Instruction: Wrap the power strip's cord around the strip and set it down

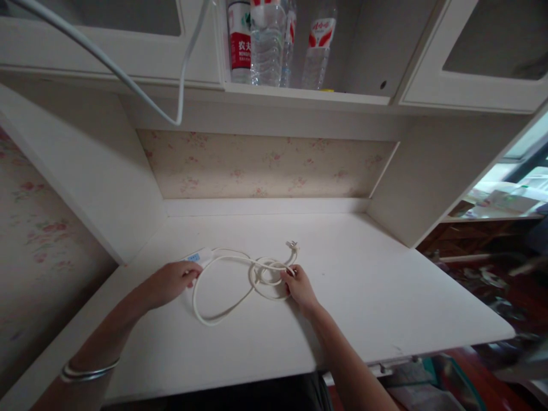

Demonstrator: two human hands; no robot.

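Note:
A white power strip [206, 256] with a blue label lies at the left of the white desktop. My left hand [173, 281] is closed at its near side, fingers curled against it and partly hiding it. From the strip runs a long white cord [225, 313], making one wide loop and then several smaller coils. My right hand [301, 290] pinches these coils at their right side, low over the desk. Just beyond that hand, the plug [292, 245] lies on the desk with its metal prongs showing.
Overhead, an open cabinet shelf [308, 96] holds several plastic bottles [268, 54]. A thick white cable [128, 84] hangs down at the upper left. White side panels [432, 171] flank the desk [385, 291], and a teal-edged container [460, 377] stands below its front right edge.

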